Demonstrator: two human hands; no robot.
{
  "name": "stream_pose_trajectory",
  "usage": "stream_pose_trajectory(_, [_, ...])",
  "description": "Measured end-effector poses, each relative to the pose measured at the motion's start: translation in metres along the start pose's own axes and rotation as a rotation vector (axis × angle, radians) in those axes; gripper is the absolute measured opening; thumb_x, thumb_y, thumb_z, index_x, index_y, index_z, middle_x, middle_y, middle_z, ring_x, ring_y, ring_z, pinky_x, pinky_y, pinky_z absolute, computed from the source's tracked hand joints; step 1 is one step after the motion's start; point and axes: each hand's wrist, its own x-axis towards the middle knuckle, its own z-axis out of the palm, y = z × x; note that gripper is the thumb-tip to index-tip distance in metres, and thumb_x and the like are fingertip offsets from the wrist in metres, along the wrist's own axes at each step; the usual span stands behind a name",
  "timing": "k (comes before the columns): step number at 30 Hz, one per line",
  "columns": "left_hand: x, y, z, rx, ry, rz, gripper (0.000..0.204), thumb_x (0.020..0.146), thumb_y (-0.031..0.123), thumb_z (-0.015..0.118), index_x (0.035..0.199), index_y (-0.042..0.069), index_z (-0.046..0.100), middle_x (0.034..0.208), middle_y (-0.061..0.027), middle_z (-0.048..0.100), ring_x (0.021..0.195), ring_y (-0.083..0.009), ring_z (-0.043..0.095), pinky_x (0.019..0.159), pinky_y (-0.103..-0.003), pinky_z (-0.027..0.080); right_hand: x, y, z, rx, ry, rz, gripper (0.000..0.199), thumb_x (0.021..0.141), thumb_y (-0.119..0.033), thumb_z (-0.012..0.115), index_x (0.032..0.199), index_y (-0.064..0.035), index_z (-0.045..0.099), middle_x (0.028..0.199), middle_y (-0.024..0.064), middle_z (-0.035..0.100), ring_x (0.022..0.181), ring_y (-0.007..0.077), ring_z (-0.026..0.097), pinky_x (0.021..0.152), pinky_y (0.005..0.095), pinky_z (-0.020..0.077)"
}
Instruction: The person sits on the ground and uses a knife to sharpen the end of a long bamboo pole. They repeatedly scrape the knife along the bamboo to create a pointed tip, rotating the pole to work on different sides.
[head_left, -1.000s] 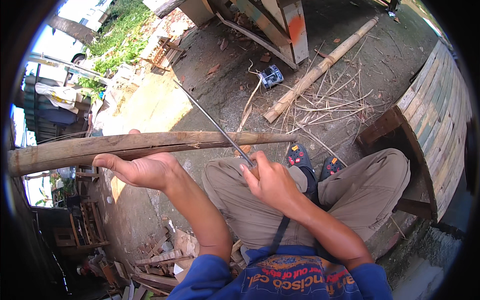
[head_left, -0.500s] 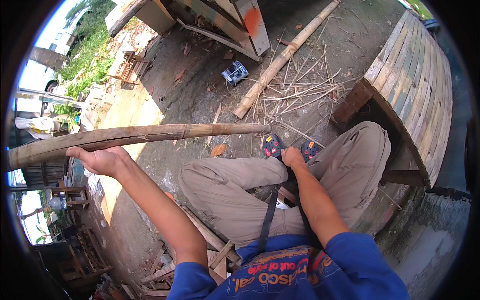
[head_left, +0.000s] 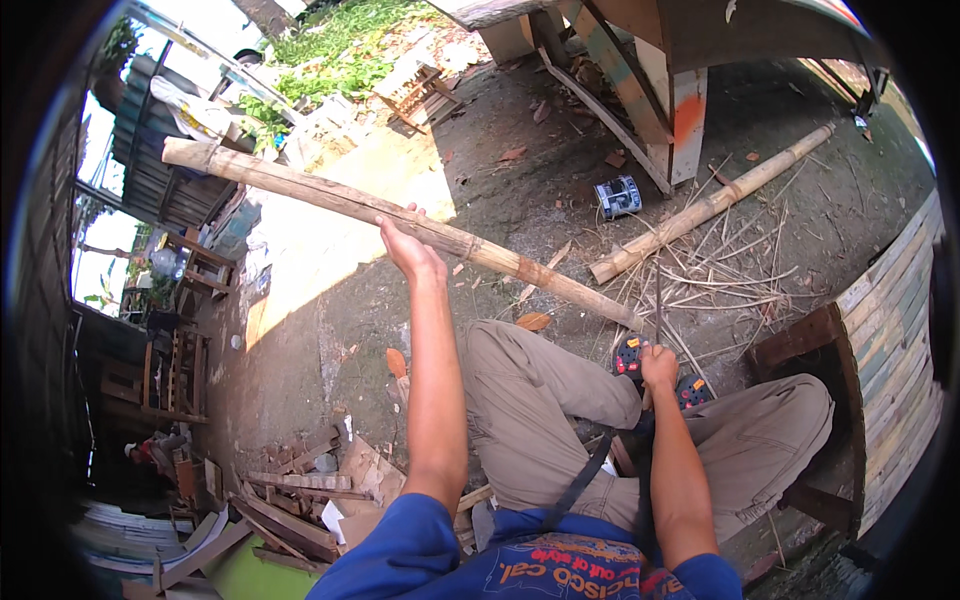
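Holding a bamboo pole (head_left: 400, 215) slantwise above the ground, the left hand (head_left: 408, 250) wraps it midway. The right hand (head_left: 657, 365), low by the feet, is closed on something unclear. Judged risk: the one-handed pole could tip and slip.

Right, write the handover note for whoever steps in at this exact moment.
Left hand: raised, gripping the long brown bamboo pole near its middle; the pole's far end points up and left, its near end comes down by the feet.
Right hand: low between the knees by the black sandals, closed around something thin; what it holds is too small to tell.
A second, paler bamboo pole lies on the dirt ground among thin bamboo splinters.
No cut or split is visible on the held pole.
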Motion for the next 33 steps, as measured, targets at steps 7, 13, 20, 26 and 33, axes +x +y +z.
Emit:
stream_pose_trajectory(7, [0.004,-0.014,-0.022,-0.107,-0.002,-0.071,0.053,0.106,0.047,0.034,0.134,0.003,0.043,0.111,-0.0178,0.065,0.100,-0.0287,0.063,0.095,-0.043,0.046,0.022,0.030,0.012,-0.135,0.144,-0.235,0.041,0.090,-0.038,0.063,0.086,0.0011,0.072,0.091,0.0264,0.070,0.091,0.0436,0.068,0.082,0.0513,0.0506])
stream_pose_trajectory(13, [-0.016,-0.007,-0.011,-0.215,-0.033,0.031,0.059,0.101,0.060,0.037,0.100,0.004,0.054,0.080,-0.0120,0.066,0.067,-0.0235,0.064,0.066,-0.035,0.052,0.012,0.020,0.009,-0.103,0.222,-0.366,0.043,0.090,-0.037,0.063,0.085,0.0047,0.069,0.086,0.0281,0.068,0.088,0.0476,0.065,0.080,0.0537,0.0488])
stream_pose_trajectory(20, [-0.008,0.105,0.057,-0.494,-0.409,0.181,0.071,0.094,0.077,0.026,0.066,0.012,0.039,0.046,0.0019,0.028,0.035,-0.0116,0.025,0.035,-0.025,0.025,-0.026,-0.024,-0.016,0.059,0.321,-0.581,0.043,0.091,-0.033,0.066,0.094,0.0088,0.062,0.081,0.0269,0.067,0.081,0.0437,0.067,0.072,0.0499,0.0489])
stream_pose_trajectory(26, [-0.038,0.149,0.110,-0.230,-0.895,0.379,0.073,0.093,0.078,0.024,0.070,0.011,0.041,0.050,0.0021,0.031,0.037,-0.0095,0.030,0.036,-0.025,0.029,-0.054,-0.073,-0.029,0.453,0.352,-0.654,0.036,0.093,-0.031,0.068,0.096,0.0045,0.061,0.075,0.0122,0.066,0.067,0.0249,0.063,0.063,0.0394,0.0485])
stream_pose_trajectory(33, [-0.112,0.095,0.167,0.408,-1.040,0.659,0.067,0.097,0.066,0.040,0.074,0.005,0.055,0.056,-0.0089,0.053,0.050,-0.0229,0.054,0.047,-0.033,0.041,-0.147,-0.162,-0.114,1.148,0.102,-0.840,0.030,0.094,-0.022,0.070,0.110,-0.0043,0.052,0.075,0.0052,0.061,0.047,0.0072,0.050,0.042,0.0228,0.0410])
